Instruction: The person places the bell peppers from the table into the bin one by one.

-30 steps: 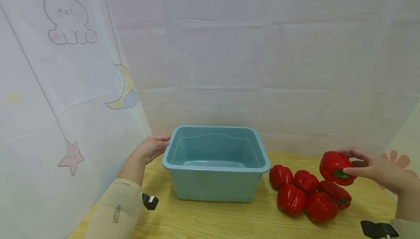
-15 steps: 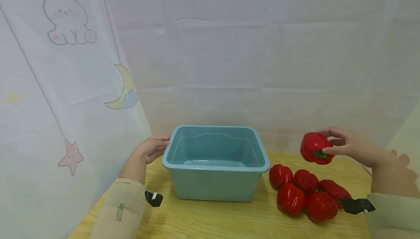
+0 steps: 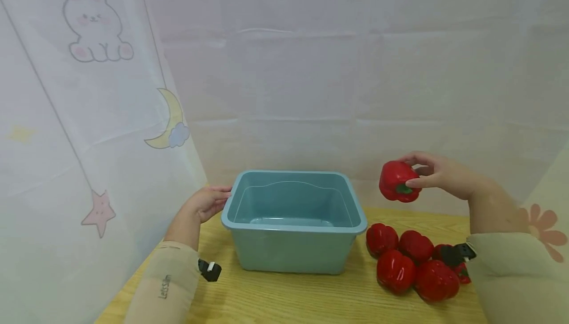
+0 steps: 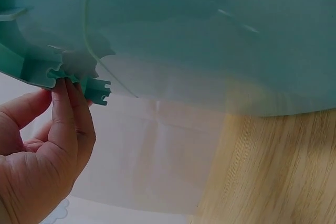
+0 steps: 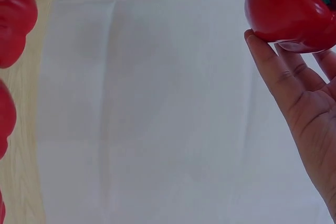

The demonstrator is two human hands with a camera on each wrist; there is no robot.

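My right hand (image 3: 433, 172) holds a red bell pepper (image 3: 397, 181) in the air, to the right of and above the teal plastic bin (image 3: 293, 218); the right wrist view shows the same pepper (image 5: 286, 9) resting against my fingers (image 5: 283, 77). The bin is empty and stands on the wooden table (image 3: 311, 299). My left hand (image 3: 206, 201) touches the bin's left rim; in the left wrist view its fingertips (image 4: 65, 108) press the underside of the rim (image 4: 58, 69). Several more red peppers (image 3: 411, 264) lie in a heap on the table right of the bin.
White cloth walls close in the back and both sides; the left one (image 3: 89, 116) carries a rabbit, moon and star print. Small black wrist cameras (image 3: 209, 269) sit on both sleeves. Bare table lies in front of the bin.
My right hand has lifted the pepper up and to the left, from beside the heap toward the bin. The left hand has stayed on the bin's rim.
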